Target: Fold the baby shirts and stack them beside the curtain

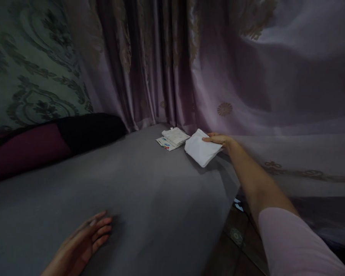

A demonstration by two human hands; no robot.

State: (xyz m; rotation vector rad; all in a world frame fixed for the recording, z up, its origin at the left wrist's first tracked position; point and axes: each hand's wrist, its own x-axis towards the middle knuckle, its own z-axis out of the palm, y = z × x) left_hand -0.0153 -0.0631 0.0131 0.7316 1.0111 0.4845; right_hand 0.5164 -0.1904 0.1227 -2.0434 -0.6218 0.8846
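Note:
My right hand [222,140] grips a folded white cloth [201,147] by its right edge, thumb on top and fingers beneath. The cloth is held tilted above the far right part of the grey surface [117,180]. Just left of it lies a small stack of folded pale cloths [174,137]; the lower one shows a coloured print. Near the front left, my left hand [84,241] is open over the grey surface, fingers loosely curved and nothing in them.
Purple curtains [169,69] hang along the back and right. A long black and maroon bundle [60,138] lies at the left against patterned green wallpaper [31,65]. The grey surface ends at the right, above a dark tiled floor [232,245].

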